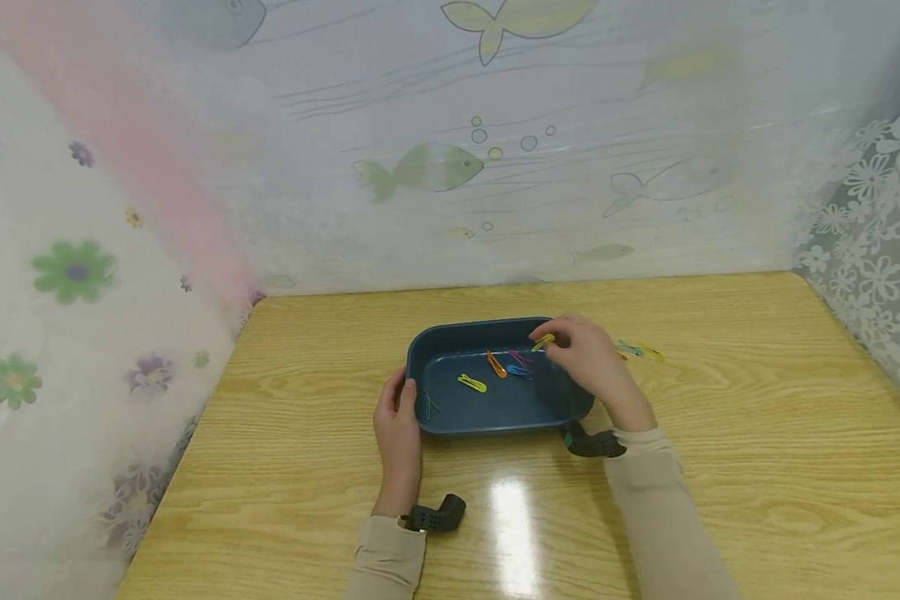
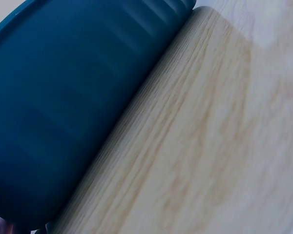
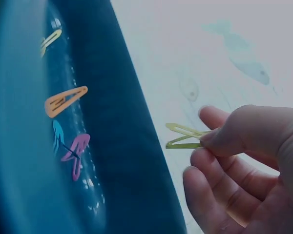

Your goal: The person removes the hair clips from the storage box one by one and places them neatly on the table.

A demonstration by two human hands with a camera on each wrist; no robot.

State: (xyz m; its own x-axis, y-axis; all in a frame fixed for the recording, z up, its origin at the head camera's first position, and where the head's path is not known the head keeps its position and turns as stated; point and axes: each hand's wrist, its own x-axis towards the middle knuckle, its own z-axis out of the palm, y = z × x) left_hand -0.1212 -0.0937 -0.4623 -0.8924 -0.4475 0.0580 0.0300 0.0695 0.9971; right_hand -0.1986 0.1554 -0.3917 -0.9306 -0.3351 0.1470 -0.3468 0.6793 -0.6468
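A dark blue plastic basin (image 1: 495, 431) stands on the table, its long side facing me. My left hand (image 1: 397, 421) holds its left end, thumb at the rim and fingers along the outer wall. Over the basin's right end, my right hand (image 1: 592, 358) pinches a yellow-green snap hair clip (image 3: 183, 136) between thumb and forefinger; the clip's two arms are spread apart. On the basin floor lie a yellow clip (image 1: 472, 383), an orange clip (image 3: 66, 101), a blue clip (image 1: 520, 372), a purple clip (image 3: 79, 153) and a dark green clip (image 1: 431, 404).
Several more clips (image 1: 641, 350) lie on the wooden table (image 1: 307, 358) right of the basin, partly behind my right hand. A curtain with fish drawings (image 1: 420, 167) hangs along the table's far edge. Each wrist wears a black camera mount (image 1: 437, 515).
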